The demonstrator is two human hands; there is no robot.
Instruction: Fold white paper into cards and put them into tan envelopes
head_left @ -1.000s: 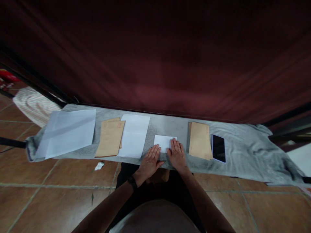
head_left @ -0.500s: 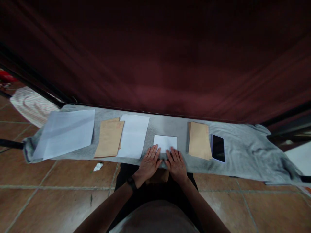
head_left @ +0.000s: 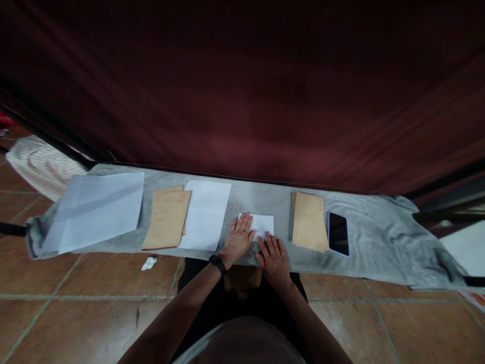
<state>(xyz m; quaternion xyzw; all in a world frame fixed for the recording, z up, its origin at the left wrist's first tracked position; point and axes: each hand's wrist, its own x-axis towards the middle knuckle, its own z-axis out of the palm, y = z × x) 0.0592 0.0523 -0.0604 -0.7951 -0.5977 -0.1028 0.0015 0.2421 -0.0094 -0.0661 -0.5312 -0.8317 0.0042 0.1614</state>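
Note:
A small white folded-looking sheet of paper lies flat on the grey cloth in front of me. My left hand rests flat over its left part, fingers stretched out and pointing away from me. Along the paper's near right edge lie the fingertips of my right hand, its fingers spread and the palm on the cloth. Neither hand grips anything. The paper's lower left part is hidden under my left hand.
Left of my hands are a white sheet, brown envelopes overlapping it, and larger white sheets. To the right, more brown envelopes lie beside a phone. The grey cloth covers a narrow bench before a dark red curtain.
My left hand has slid forward and further onto the small paper, covering its left part. My right hand stays near the paper's near right edge. The view has shifted slightly.

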